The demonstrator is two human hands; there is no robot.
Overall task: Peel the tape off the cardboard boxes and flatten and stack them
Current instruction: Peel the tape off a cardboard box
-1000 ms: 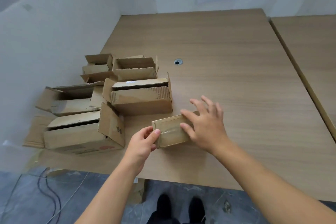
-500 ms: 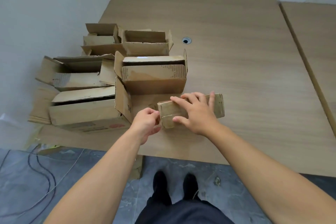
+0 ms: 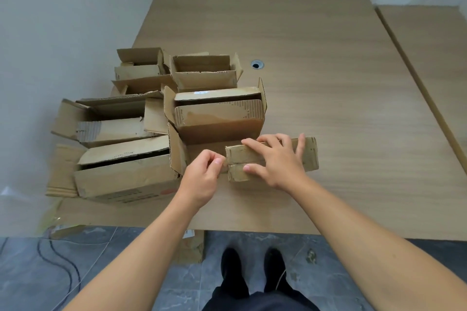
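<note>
**Inspector:** State the position.

**Operator:** The small box (image 3: 308,159) lies closed on the table (image 3: 328,108), near its front edge and just beside the opened boxes (image 3: 217,118). The right hand (image 3: 278,164) presses flat on top with its fingers spread. The left hand (image 3: 202,177) has its fingers curled, thumb against forefinger, at the box's left end. It appears to pinch a tape end, though the tape is too faint to confirm.

**Inspector:** Failure modes?

**Operator:** Three are likely.
- A steep or abrupt pull may snap the tape or strip the cardboard's facing.
- If the right hand's pressure is too light, the box may slide left with the pull.
- The right hand lies across the seam, so it may pin the tape beneath it and stall the peel.
</note>
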